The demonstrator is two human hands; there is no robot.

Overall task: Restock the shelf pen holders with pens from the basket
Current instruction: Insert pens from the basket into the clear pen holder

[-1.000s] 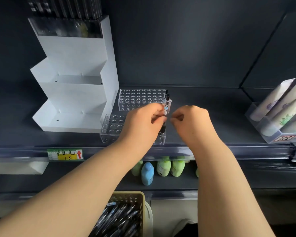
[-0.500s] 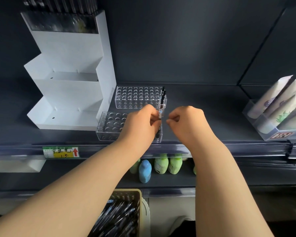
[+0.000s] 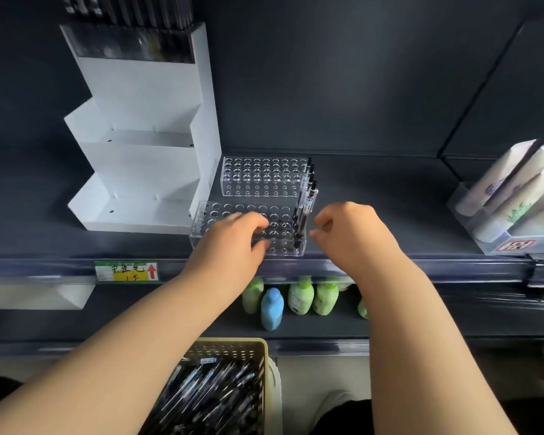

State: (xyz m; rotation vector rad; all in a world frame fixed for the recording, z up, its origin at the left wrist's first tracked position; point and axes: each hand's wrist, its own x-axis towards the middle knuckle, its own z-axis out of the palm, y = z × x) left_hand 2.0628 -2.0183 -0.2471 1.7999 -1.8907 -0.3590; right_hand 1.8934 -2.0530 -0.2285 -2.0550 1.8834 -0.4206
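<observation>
A few pens [image 3: 305, 211] stand in the front holder [image 3: 220, 211], at its 3 o'clock end (tips down, leaning a little). Our left hand [image 3: 230, 243] lies curled on the holder's top; we cannot tell if it grips. Just at 3 o'clock of the pens, our right hand [image 3: 352, 233] is curled and holds nothing. The basket [image 3: 261, 350] sits at 6 o'clock.

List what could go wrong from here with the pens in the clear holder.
1. The pens stand tall and tilted in the front holder's right-end holes, close beside the right hand; a brush could tip them out.
2. The front holder sits near the shelf edge with the left hand over it; a nudge might slide it off.
</observation>
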